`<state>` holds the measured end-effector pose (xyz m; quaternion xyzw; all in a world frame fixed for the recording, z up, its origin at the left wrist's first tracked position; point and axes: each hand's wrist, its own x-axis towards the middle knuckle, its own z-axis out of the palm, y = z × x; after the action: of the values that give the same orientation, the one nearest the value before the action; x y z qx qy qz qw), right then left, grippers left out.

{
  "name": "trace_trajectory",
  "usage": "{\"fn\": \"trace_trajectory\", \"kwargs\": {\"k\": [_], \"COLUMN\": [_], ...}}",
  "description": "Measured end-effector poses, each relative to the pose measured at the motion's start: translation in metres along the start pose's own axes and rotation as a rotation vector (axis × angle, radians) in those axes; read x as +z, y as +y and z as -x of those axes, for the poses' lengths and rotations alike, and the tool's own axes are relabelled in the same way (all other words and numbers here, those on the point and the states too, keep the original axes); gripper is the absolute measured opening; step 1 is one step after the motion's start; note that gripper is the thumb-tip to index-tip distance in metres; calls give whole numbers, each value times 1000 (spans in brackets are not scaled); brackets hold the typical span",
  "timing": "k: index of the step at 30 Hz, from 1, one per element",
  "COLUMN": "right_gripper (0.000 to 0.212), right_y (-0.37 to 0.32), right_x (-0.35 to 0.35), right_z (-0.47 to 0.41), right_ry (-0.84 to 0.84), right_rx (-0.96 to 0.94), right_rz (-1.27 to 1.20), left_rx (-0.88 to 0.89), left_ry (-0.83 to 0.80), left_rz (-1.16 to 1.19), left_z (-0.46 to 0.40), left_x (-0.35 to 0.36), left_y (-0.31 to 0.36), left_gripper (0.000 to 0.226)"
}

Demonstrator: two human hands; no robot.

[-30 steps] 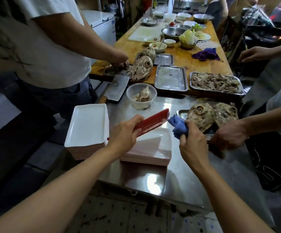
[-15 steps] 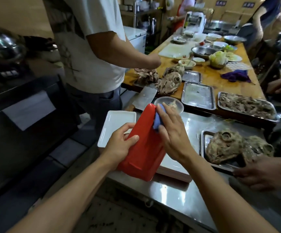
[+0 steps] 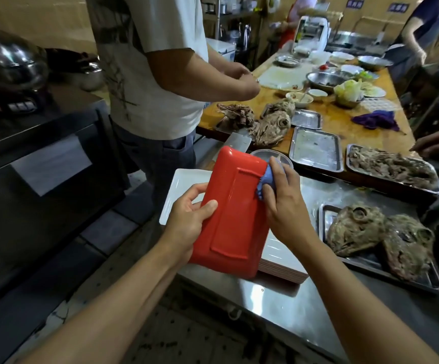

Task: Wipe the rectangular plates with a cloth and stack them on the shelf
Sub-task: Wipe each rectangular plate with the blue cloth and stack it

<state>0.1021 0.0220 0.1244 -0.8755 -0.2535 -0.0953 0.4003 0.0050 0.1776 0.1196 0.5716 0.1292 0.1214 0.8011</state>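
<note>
I held the red rectangular plate (image 3: 232, 214) tilted, underside up, above the steel bench (image 3: 278, 298); my left hand (image 3: 189, 219) gripped its edge to steady it while my right hand (image 3: 284, 203) pinched the blue cloth (image 3: 265, 179) against its rim. Beneath lay white plate stacks (image 3: 184, 185); beyond, trays of meat (image 3: 391, 166) and a person in a white shirt (image 3: 155, 61).

Near edge: bare steel bench (image 3: 286, 298) lies open in front of the plate stack (image 3: 282, 261).
Right: tray of cooked heads (image 3: 378, 240) blocks.
Left: white plates (image 3: 181, 190), then a person in a white shirt (image 3: 155, 74).
Beyond: clear bowl (image 3: 270, 156) and metal trays (image 3: 315, 151) crowd the bench.
</note>
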Motion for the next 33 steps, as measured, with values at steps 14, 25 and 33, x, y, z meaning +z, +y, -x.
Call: {"fn": "trace_trajectory", "kwargs": {"k": [14,25,33], "right_gripper": [54,60,59], "right_y": [6,12,20], "right_x": [9,-30,-52], "right_z": [44,29,28], "right_ry": [23,-87,-214], "right_rx": [407,295,167], "right_rz": [-344,-144,-135], "left_rx": [21,334,30], "left_ry": [142,-2,-459], "left_rz": [89,-891,-647], "left_z": [-31,-56,-67], "left_x": [27,3,17], "left_y": [-27,41,56], "left_gripper": [21,79,32]}}
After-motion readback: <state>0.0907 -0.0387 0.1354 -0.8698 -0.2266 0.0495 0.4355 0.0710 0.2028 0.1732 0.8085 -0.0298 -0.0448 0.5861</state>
